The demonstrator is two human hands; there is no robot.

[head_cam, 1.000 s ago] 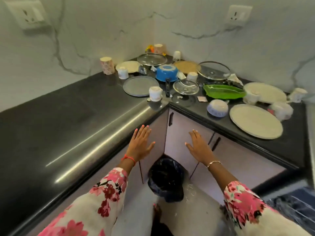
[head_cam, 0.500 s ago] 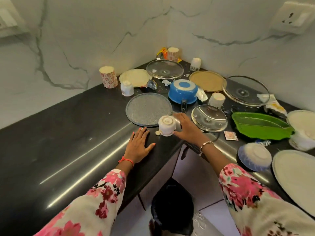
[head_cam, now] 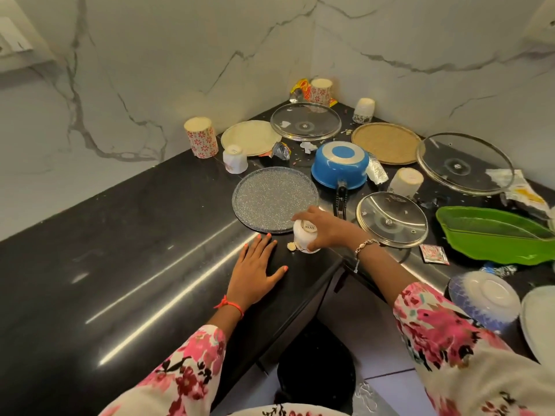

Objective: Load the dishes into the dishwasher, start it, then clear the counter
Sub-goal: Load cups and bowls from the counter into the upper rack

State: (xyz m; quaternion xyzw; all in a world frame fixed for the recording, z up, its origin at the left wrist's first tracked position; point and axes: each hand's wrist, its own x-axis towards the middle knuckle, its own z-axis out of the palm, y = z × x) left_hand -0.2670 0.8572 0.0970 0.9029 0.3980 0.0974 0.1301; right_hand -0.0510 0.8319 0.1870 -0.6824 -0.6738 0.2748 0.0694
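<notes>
We count three glass lids [head_cam: 305, 121] [head_cam: 465, 163] [head_cam: 392, 219], four small cups [head_cam: 235, 160] [head_cam: 364, 110] [head_cam: 407, 181] [head_cam: 304, 241], two floral tumblers [head_cam: 201, 138] [head_cam: 320, 91], four plates [head_cam: 249, 137] [head_cam: 271, 199] [head_cam: 387, 142] [head_cam: 540, 322], one blue pan [head_cam: 341, 163] at one o'clock, one green tray [head_cam: 492, 235] at three.

The desk [head_cam: 120, 250] is glossy black, the wall [head_cam: 150, 70] white marble veined grey. The saucepan [head_cam: 341, 165] is blue with a black handle [head_cam: 341, 199]. The speckled plate [head_cam: 270, 199] is grey, the leaf dish [head_cam: 492, 235] green, the cup [head_cam: 304, 240] white. Red flowers pattern the tumbler [head_cam: 201, 138], pink blossoms the sleeves [head_cam: 444, 331].
</notes>
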